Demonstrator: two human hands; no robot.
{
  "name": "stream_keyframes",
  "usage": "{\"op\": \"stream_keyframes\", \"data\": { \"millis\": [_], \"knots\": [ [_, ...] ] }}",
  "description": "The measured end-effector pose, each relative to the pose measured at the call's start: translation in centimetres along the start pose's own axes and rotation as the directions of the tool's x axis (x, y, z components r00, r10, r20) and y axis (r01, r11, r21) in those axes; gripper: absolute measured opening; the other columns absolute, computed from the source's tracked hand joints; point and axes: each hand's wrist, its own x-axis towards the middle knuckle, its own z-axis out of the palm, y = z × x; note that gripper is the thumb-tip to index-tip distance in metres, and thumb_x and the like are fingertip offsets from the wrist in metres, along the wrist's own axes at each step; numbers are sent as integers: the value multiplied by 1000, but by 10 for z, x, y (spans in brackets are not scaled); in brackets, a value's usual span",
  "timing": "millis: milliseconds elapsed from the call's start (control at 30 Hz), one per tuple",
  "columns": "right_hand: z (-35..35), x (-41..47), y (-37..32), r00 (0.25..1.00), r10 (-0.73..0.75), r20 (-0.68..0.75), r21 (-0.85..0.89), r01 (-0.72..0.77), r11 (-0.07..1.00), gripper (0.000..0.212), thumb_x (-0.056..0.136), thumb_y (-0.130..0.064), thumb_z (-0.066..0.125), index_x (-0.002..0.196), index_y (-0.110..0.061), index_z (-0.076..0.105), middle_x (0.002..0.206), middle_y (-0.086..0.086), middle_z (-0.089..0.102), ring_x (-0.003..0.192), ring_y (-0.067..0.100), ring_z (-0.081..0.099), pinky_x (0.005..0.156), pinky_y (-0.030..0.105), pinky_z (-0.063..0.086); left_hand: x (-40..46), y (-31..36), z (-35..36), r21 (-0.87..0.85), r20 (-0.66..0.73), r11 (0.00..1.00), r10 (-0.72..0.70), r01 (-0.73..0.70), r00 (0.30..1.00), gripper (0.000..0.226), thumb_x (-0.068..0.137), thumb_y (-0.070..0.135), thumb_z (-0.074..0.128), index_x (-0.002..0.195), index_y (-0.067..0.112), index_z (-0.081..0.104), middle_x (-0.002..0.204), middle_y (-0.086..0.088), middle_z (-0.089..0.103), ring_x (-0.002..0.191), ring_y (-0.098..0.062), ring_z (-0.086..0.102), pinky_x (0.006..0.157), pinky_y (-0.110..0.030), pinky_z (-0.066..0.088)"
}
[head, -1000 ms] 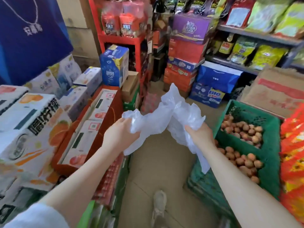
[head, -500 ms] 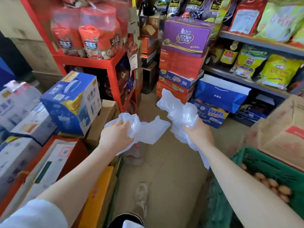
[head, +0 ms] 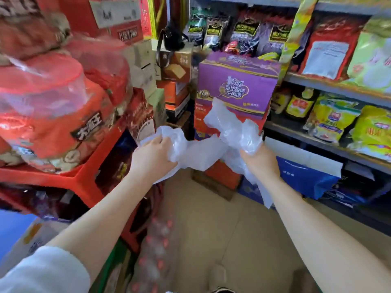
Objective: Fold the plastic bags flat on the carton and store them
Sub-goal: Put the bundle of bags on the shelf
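Note:
Crumpled clear plastic bags [head: 203, 153] hang in the air between both hands, above the shop floor. My left hand [head: 153, 159] grips one bunched end at the left. My right hand [head: 259, 160] grips the other bunch, which puffs up above the fist, with a strip trailing down past the wrist. A purple carton [head: 237, 85] sits on a stack of boxes right behind the bags. Nothing rests on its top that I can make out.
A red rack [head: 88, 166] with wrapped red snack tubs [head: 48, 115] crowds the left. Grey shelves [head: 317, 140] with snack packets line the right, a blue paper bag [head: 304, 176] below them. Tan floor [head: 211, 229] runs between, my shoe at the bottom.
My view has swung up and forward toward the purple carton and the shelves. Both hands keep their grip on the bags and have risen closer to the carton; the green crate has left view.

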Motion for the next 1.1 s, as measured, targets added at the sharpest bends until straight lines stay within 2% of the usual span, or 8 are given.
{"op": "stream_keyframes", "data": {
  "millis": [100, 167, 333, 500, 633, 800, 967, 1100],
  "knots": [
    [-8, 87, -35, 991, -126, -39, 26, 127, 992, 33, 89, -38, 52, 115, -18, 54, 111, 11, 62, 94, 30, 57, 71, 31, 38, 93, 7, 19, 166, -140, 985, 79, -55, 987, 48, 41, 35, 84, 79, 13, 65, 67, -4, 63, 46, -21, 60, 35, -21, 38],
    [-15, 147, -59, 978, -197, -69, 6, 198, 980, 39, 88, -40, 52, 119, -16, 52, 115, 12, 62, 101, 33, 59, 72, 32, 41, 156, 16, 27, 205, -183, 977, 91, -53, 979, 51, 43, 49, 79, 81, 20, 64, 71, -1, 65, 49, -17, 62, 36, -21, 44],
    [-43, 291, -114, 949, -287, -134, -8, 288, 957, 44, 86, -44, 53, 120, -16, 51, 118, 14, 62, 105, 36, 58, 71, 31, 38, 298, 43, 26, 45, -326, 997, 78, -67, 942, 36, 60, 12, 69, 92, -2, 60, 78, -19, 62, 55, -35, 60, 41, -29, 40],
    [-58, 405, -158, 913, -368, -175, -89, 357, 930, 59, 84, -46, 60, 126, -11, 39, 117, 19, 60, 105, 39, 58, 68, 35, 37, 424, 54, 37, -29, -408, 990, 116, -140, 906, 46, 68, 30, 54, 107, 6, 54, 81, -11, 63, 65, -34, 62, 48, -26, 32],
    [-54, 484, -174, 864, -479, -154, -126, 464, 877, 57, 82, -44, 64, 119, -12, 37, 107, 16, 63, 95, 38, 60, 65, 39, 42, 521, 58, 68, -55, -413, 959, 232, -278, 881, 63, 58, 25, 77, 113, 8, 51, 91, -12, 66, 66, -36, 63, 43, -29, 40],
    [-40, 581, -187, 880, -474, 26, -363, 450, 816, 58, 84, -45, 61, 126, -16, 34, 100, 18, 65, 89, 37, 62, 62, 38, 42, 646, 54, 110, 121, -317, 902, 431, -415, 845, 93, 49, 26, 83, 128, 16, 35, 125, -16, 55, 62, -35, 63, 39, -26, 36],
    [-13, 659, -215, 908, -414, 61, -323, 410, 853, 59, 80, -35, 69, 129, -24, 39, 110, 13, 65, 99, 33, 61, 67, 36, 44, 767, 48, 147, 116, 25, 758, 644, -642, 765, 94, 76, 35, 63, 147, 23, 1, 156, 0, -3, 102, -31, 58, 68, -33, 45],
    [11, 702, -241, 945, -322, 53, -218, 326, 920, 47, 74, -37, 72, 113, -31, 48, 110, 15, 62, 90, 29, 62, 60, 31, 42, 827, 46, 181, 135, 63, 673, 727, -727, 684, 59, 87, 39, 31, 137, 8, 31, 134, -13, 46, 104, -33, 58, 74, -39, 48]
  ]
}}
